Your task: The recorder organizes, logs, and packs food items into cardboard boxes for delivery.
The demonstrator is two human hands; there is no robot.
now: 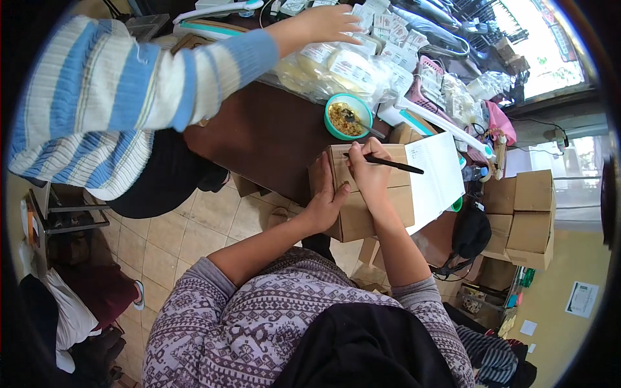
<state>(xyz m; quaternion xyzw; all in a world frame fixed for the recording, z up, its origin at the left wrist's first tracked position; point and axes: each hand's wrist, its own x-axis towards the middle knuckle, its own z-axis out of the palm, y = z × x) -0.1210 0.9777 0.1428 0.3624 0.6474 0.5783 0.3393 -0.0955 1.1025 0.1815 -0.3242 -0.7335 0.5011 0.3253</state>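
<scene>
A brown cardboard box (359, 213) stands at the near edge of the dark table (262, 140). My left hand (328, 196) steadies its left side, the thumb on top and the fingers along the edge. In my right hand (371, 169) is a black pen (398, 164), its tip at the box's upper surface; whether there is writing under it cannot be told. White paper sheets (436, 174) with printed rows lie to the right, partly beneath the box. Beyond the box sits a teal bowl (331, 127) of food with a metal spoon (371, 130) in it.
At left, a co-worker's striped sleeve (204, 77) reaches across the table, the hand (325, 24) over labelled packets (388, 29). Clear bags of flat round items (339, 68), a pink basket (422, 82) and a white-and-teal sealer (446, 126) lie beyond. Cardboard boxes (526, 218) are stacked at right.
</scene>
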